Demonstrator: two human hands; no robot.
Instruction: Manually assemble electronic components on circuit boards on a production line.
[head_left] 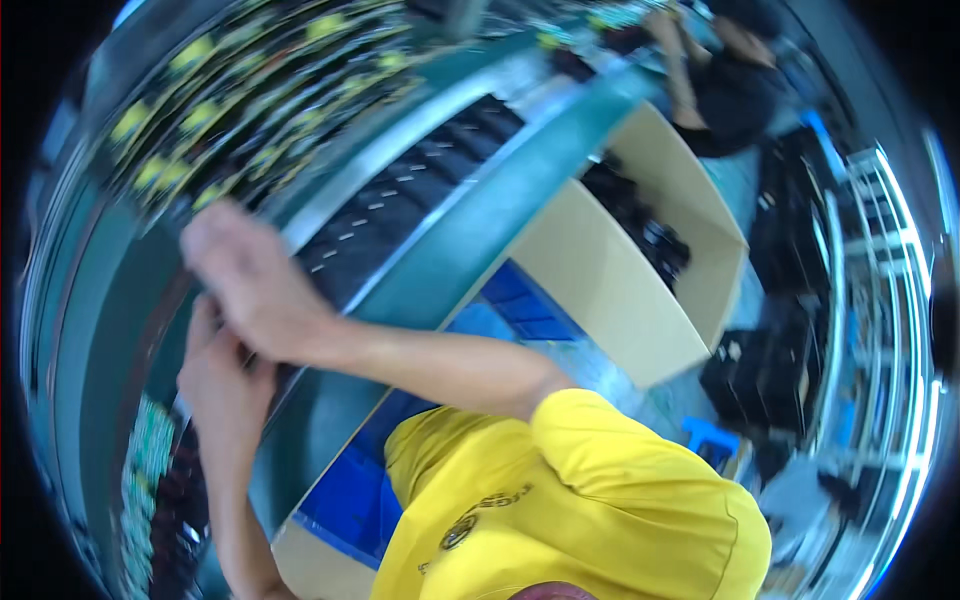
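My left hand (228, 372) is closed, with its thumb and fingers around something dark that I cannot make out. Right above it, my right hand (248, 275) is curled and blurred by motion. Its fingers are mostly hidden, and whatever it holds does not show. The two hands sit close together at the left, over the near end of a long bench. Beside my right hand runs a dark strip with rows of black parts (395, 190) that have short silvery bits. Past it, blurred rows of yellow-and-black parts (255, 95) fill the upper left.
A teal bench edge (470, 215) slants up to the right. An open cardboard box (600, 270) holding black things stands beyond it. Blue crates (345, 500) are below the bench. Greenish parts (148, 450) are piled at the lower left. A person in black (735, 95) works at the far right.
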